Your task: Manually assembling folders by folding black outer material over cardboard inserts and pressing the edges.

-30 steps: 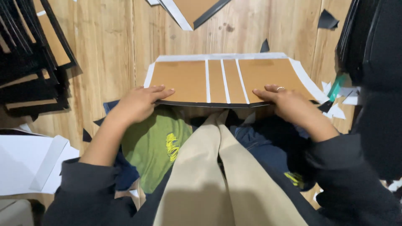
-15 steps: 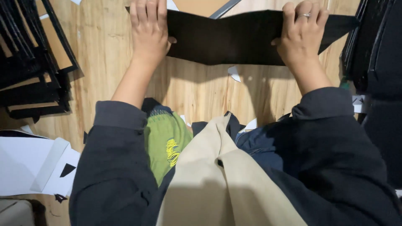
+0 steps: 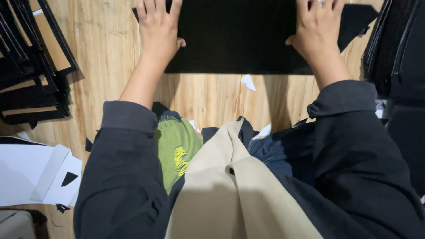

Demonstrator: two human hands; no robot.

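Matt black board on pale, grained wood.

Pressed flat under both hands at twelve o'clock: black sheet [image 3: 239, 40], matt, smooth, card-like. Beneath: wooden tabletop [image 3: 106, 57], light, visibly grained, faintly satiny. At nine o'clock: stacked covers [image 3: 31, 66], black edges, brown kraft-board faces. At seven o'clock: white paper sheets [image 3: 31, 177], smooth. Sleeves: dark woven cloth.

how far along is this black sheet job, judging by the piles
Done, it seems: a stack of black and brown panels lies at the left, and another dark stack at the right. In hand: the left hand and right hand press flat on a black sheet on the wooden floor. Left: white sheets lie at the lower left; how many remain can't be told.
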